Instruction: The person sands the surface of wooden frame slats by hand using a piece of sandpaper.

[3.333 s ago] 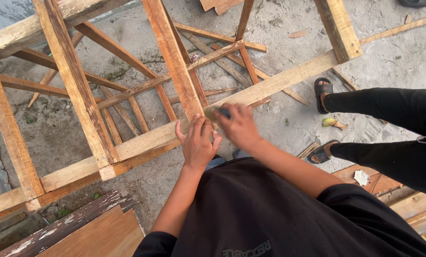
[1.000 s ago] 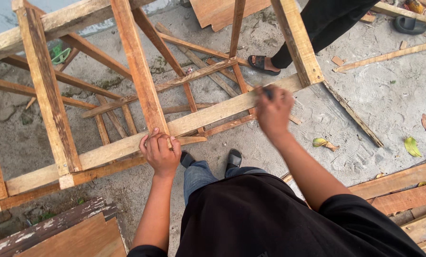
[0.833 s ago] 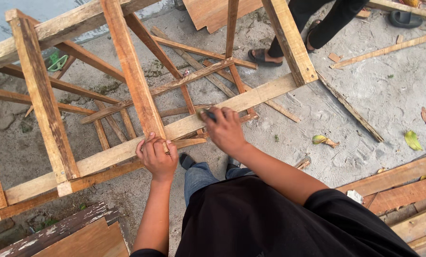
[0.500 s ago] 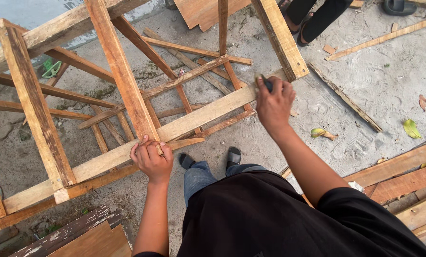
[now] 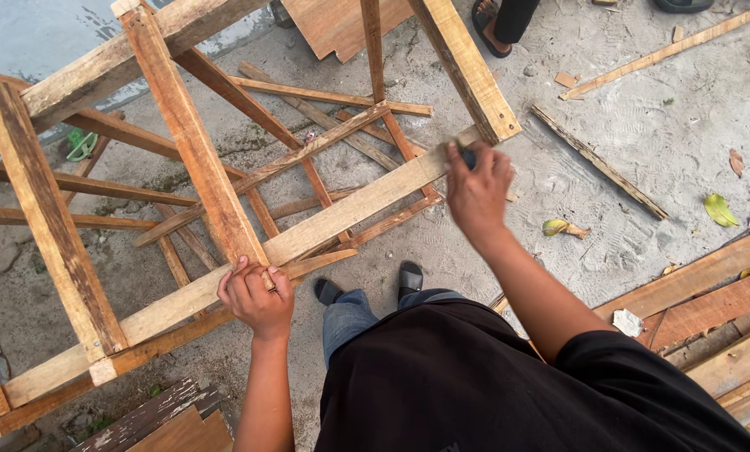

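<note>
A rough wooden frame [image 5: 182,142] of rails and slats stands before me on sandy ground. My left hand [image 5: 256,295] grips its near horizontal rail [image 5: 341,213] where an upright plank meets it. My right hand [image 5: 478,186] presses on the right end of that same rail, close to the corner joint, closed around a small dark object [image 5: 467,156] that is mostly hidden by my fingers. My feet in dark sandals show below the rail.
Loose boards and strips [image 5: 601,167] lie on the ground to the right, with stacked planks [image 5: 710,293] at the lower right. Another person's sandalled foot [image 5: 492,29] stands at the top. A board pile [image 5: 166,423] sits at the bottom left. Fallen leaves [image 5: 720,209] dot the sand.
My right hand has been sliding back and forth along the rail and now sits farthest right, at the corner. My left hand stays gripping the same spot. The other person stepped farther away.
</note>
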Available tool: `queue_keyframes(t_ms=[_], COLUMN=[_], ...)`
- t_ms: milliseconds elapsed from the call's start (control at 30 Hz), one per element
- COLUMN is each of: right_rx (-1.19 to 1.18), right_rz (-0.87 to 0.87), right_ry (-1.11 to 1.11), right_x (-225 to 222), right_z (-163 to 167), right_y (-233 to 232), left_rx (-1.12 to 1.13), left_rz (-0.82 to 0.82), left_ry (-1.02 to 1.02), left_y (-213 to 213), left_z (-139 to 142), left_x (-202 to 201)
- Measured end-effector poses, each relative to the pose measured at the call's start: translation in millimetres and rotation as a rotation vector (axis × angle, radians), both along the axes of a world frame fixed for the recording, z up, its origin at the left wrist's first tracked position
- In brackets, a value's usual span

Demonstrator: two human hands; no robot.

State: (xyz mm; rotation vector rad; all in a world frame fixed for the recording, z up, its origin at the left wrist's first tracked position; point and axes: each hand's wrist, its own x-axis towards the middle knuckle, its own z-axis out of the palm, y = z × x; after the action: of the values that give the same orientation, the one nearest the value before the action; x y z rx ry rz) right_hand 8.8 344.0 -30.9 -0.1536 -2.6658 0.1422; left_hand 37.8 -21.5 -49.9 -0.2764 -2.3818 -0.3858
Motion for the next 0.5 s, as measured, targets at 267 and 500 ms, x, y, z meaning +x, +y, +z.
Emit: queue_keyframes(t_ms=[267,500], right_rx=[-0.084,-0.205], right_rz=[-0.040,-0.085], right_ry=[-0.097,-0.248], right_x=[12,19], right_z=[13,22], right_y=[22,36], left_rx=[-0.021,-0.038], left_rz=[0.004,0.023], left_ry=[0.067,0.050], left_y=[7,8], left_z=[-2,-4], left_x=[-3,1])
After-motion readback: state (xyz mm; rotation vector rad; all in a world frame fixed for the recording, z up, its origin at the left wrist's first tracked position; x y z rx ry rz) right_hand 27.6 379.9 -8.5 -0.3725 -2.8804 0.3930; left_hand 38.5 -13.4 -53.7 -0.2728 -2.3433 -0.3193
